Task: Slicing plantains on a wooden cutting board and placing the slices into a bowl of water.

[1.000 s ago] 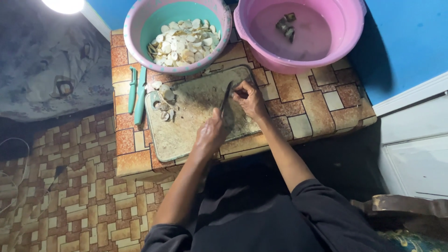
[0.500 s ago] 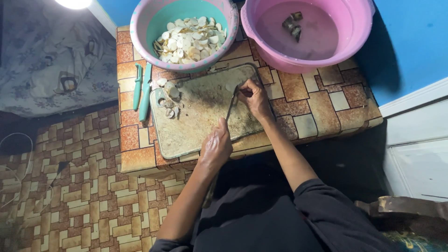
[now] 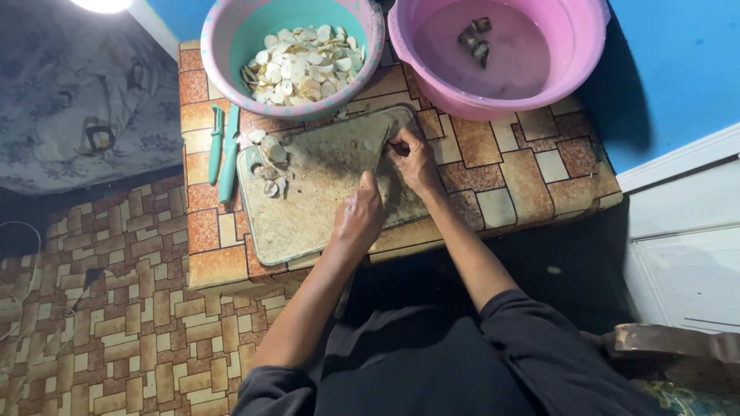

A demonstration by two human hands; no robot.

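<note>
Worn grey-green cutting board [image 3: 308, 208] under both hands. Left hand [image 3: 359, 217] closed round a knife [image 3: 379, 160], blade running up from the fist. Right hand [image 3: 414, 158] just beyond the blade, fingers pinched on a small piece, too small to tell. Pale slices [image 3: 270, 158] left of the grip; bowl of slices [image 3: 297, 58] above

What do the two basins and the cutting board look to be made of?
Both the basin of pale slices and the pink basin of water look like moulded plastic: smooth, glossy, with rolled rims. The cutting board has a matte, worn, stained greenish-grey surface with rounded corners; probably old plastic, though wood cannot be ruled out.
</note>
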